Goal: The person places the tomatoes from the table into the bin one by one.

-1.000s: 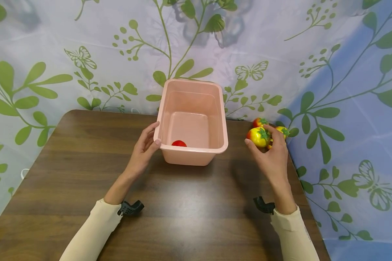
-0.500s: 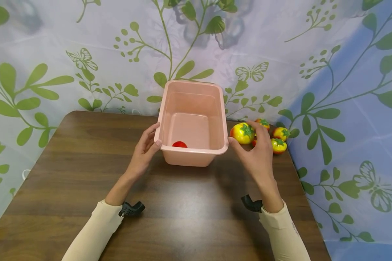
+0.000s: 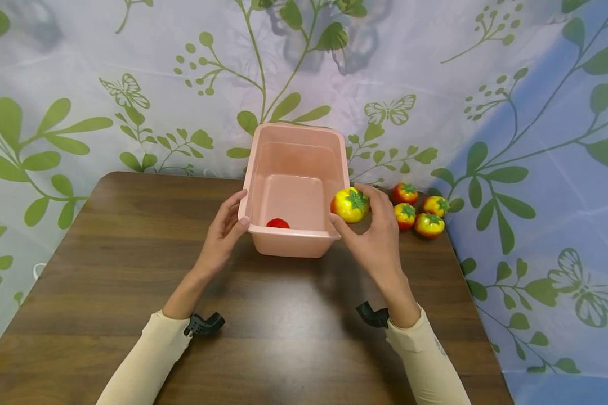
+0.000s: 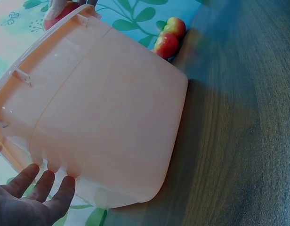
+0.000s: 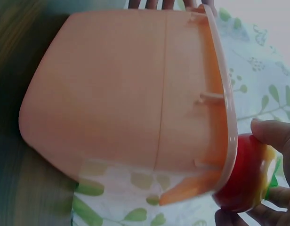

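A pink plastic bin [image 3: 294, 243] stands on the brown table. My left hand [image 3: 217, 239] is at its front left corner, with thumb by the rim and fingertips on the outer wall [image 4: 107, 113] in the left wrist view. My right hand [image 3: 374, 244] grips a glossy yellow-and-red tomato [image 3: 348, 206] with a green leafy top, thumb on one side and fingers on the other. The tomato overlaps the bin's right rim in the head view and shows beside the rim in the right wrist view. Inside the bin lies a red round thing [image 3: 277, 223], partly hidden by the front wall.
Several more tomatoes [image 3: 428, 225] sit in a cluster near the table's right edge, to the right of my right hand. A leaf-patterned cloth [image 3: 172, 84] hangs behind the wooden table [image 3: 284, 315] and along its right side.
My right hand has carried the tomato leftward from the cluster to the bin's right rim, uncovering the other tomatoes. The left hand stays at the bin's corner.
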Demonstrator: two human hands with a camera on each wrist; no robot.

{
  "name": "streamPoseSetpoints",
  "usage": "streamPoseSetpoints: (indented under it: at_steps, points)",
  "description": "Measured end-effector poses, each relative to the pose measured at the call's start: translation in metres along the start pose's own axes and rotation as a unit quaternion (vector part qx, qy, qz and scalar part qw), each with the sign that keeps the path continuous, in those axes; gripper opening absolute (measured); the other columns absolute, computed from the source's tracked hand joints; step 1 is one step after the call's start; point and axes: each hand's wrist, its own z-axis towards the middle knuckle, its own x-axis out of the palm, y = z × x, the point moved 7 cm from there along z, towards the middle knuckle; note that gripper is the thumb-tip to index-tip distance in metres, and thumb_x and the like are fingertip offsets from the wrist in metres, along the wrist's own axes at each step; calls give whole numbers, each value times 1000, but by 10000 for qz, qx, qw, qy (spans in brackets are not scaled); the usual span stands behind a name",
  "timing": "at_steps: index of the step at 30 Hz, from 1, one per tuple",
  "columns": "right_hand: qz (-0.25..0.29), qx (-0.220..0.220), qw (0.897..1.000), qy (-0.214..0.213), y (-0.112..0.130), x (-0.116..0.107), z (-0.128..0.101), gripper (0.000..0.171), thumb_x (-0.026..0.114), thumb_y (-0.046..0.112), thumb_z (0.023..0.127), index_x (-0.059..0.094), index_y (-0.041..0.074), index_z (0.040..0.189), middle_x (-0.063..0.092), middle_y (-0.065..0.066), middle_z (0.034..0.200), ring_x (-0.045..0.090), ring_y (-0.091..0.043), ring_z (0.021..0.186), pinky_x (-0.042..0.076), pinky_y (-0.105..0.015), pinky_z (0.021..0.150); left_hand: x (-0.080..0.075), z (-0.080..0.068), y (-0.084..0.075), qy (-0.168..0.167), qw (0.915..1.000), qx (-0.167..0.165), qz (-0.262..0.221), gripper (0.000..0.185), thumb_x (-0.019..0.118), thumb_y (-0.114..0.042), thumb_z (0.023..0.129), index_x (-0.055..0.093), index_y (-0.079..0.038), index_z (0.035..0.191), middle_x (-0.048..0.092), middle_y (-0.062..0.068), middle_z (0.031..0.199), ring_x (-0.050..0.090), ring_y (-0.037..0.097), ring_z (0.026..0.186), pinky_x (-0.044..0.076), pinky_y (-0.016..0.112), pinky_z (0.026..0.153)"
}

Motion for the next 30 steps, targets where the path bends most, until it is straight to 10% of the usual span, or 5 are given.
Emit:
streamPoseSetpoints:
  at_steps: [9, 17, 26, 30]
  points:
    - [58, -203, 9996, 199, 11, 19, -5, 72, 92, 40, 84, 61, 15, 145, 64, -7, 143, 59, -26, 130, 52, -48, 107, -1, 0, 0, -19, 10000, -7, -32, 60, 55, -8, 110, 39, -22, 167, 42, 25, 167, 54, 25, 145, 52, 20, 111]
    - [36, -248, 9996, 133, 9, 20, -6, 70, 92, 35, 85, 63, 15, 145, 65, -7, 145, 60, -32, 123, 51, -45, 101, 0, 0, 0, -17, 10000, 24, -10, 60, 54, -9, 110, 38, -23, 167, 42, 23, 167, 46, 48, 150, 52, 19, 111]
    - [119, -83, 9998, 159, 2, 16, -6, 67, 90, 32, 87, 63, 13, 145, 64, -8, 145, 60, -30, 125, 54, -52, 104, -1, 0, 1, -11, 10000, -47, 15, 60, 54, -10, 111, 38, -24, 167, 41, 22, 168, 53, 24, 147, 52, 28, 116]
    - [82, -65, 9999, 104, -2, 13, -5, 66, 90, 31, 87, 64, 12, 144, 64, -6, 145, 59, -26, 129, 56, -51, 104, 0, 0, 1, -7, 10000, -49, 0, 60, 54, -10, 111, 38, -24, 167, 41, 22, 168, 51, 33, 149, 52, 22, 113]
